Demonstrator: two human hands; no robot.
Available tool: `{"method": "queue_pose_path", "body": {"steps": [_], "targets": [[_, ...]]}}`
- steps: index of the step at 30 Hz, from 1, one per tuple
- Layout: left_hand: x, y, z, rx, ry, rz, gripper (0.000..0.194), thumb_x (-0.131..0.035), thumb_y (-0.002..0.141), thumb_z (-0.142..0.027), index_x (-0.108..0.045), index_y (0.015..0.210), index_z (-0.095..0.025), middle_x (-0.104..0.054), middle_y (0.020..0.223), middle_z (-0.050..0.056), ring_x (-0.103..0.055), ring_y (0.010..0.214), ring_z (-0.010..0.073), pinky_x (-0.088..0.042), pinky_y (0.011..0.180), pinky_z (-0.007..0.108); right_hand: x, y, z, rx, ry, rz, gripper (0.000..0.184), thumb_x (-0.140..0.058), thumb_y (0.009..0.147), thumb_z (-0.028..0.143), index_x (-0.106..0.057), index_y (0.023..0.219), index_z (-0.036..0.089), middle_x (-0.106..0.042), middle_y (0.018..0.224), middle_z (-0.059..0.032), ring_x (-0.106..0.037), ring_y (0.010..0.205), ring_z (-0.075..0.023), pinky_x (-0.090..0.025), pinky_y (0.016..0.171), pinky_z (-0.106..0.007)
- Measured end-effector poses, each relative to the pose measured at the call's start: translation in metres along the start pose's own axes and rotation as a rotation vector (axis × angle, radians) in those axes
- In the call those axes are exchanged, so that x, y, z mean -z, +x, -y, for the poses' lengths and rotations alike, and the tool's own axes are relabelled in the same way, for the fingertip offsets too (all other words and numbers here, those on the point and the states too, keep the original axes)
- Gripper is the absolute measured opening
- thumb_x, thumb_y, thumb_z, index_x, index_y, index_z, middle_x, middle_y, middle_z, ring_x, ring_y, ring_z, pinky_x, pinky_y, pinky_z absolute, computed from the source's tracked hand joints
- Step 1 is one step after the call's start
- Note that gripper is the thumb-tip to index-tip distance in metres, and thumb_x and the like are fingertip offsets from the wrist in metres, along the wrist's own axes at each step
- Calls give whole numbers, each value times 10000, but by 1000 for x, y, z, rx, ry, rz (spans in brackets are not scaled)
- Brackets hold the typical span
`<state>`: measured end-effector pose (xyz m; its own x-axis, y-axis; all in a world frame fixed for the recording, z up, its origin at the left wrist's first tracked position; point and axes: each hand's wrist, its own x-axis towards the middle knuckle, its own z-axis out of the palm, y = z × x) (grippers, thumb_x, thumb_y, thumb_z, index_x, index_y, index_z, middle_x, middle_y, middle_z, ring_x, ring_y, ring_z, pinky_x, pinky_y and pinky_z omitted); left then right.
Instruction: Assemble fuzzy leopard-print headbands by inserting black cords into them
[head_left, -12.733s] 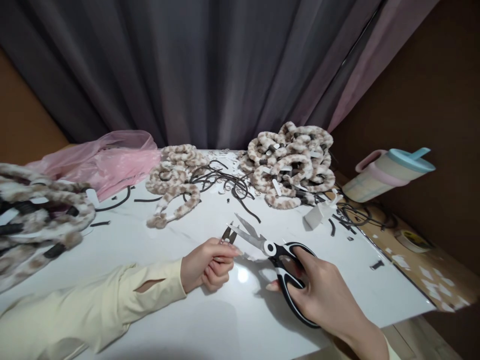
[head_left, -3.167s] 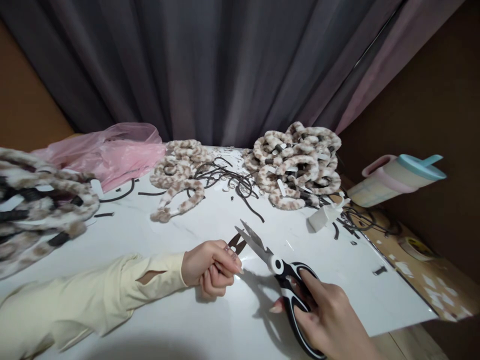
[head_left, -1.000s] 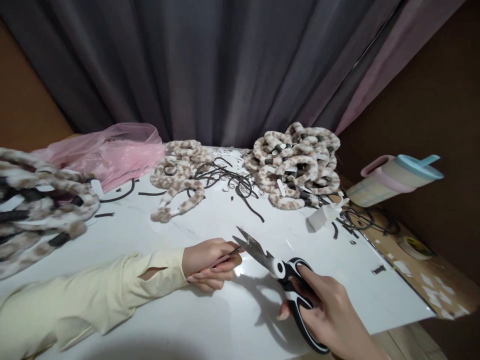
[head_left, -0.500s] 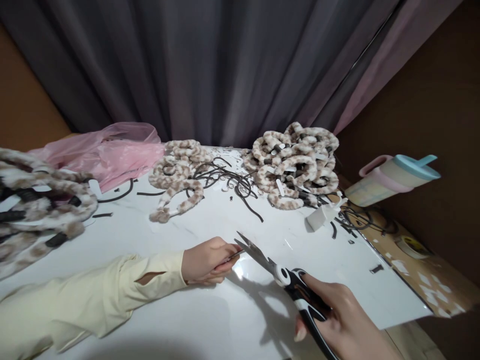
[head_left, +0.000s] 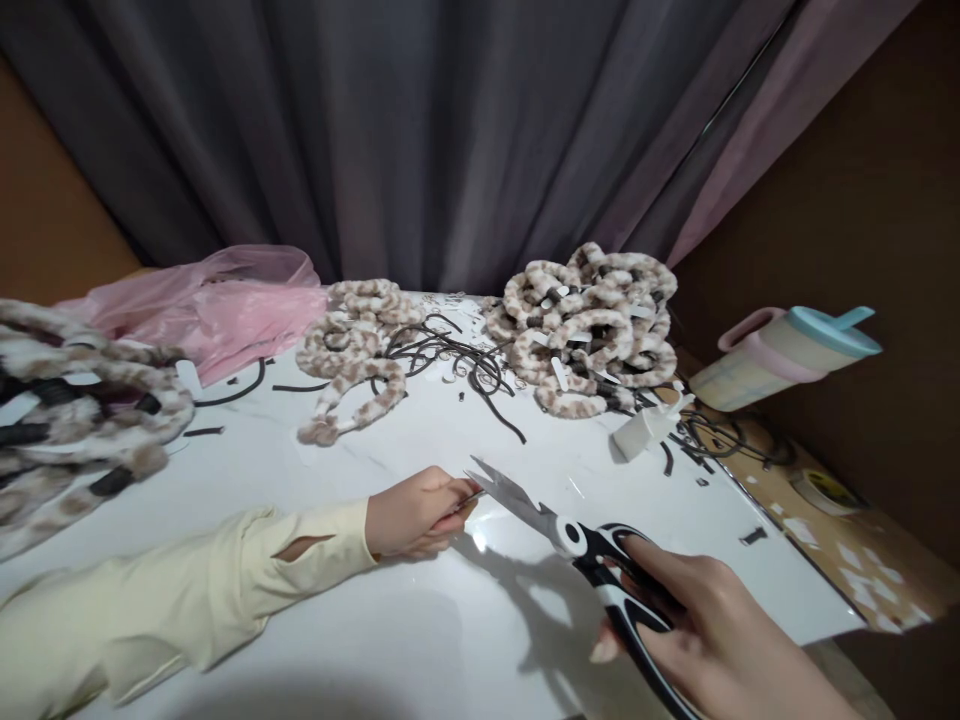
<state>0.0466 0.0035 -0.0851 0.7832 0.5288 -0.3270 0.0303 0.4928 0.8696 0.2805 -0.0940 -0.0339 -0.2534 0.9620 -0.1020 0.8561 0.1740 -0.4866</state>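
No lettering, label, brand or number can be read anywhere: the black-and-white-handled steel scissors [head_left: 600, 570], the pink-and-blue plastic jug [head_left: 780, 350] at three o'clock and the yellowish tape roll [head_left: 825, 490] show no legible marks.

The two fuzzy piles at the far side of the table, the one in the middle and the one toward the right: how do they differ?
The right pile is bigger and heaped higher; the middle pile is smaller and lies flatter. The right pile shows many small white tabs; the middle pile shows hardly any. One curved piece trails loose from the middle pile toward the left hand; the right pile stays bunched. Both are cream-and-brown spotted fuzzy pieces on the white table.
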Motion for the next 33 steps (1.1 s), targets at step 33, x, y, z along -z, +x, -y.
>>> {"method": "queue_pose_path", "body": {"steps": [33], "targets": [[-11, -10, 3, -572, 729, -672, 273, -400, 858, -330, -358, 618, -206, -405, 452, -71, -358, 405, 70, -294, 455, 182, -72, 11, 34, -350, 780, -198, 206, -618, 611, 333, -501, 584, 167, -534, 518, 18, -460, 510, -107, -353, 482, -195]]}}
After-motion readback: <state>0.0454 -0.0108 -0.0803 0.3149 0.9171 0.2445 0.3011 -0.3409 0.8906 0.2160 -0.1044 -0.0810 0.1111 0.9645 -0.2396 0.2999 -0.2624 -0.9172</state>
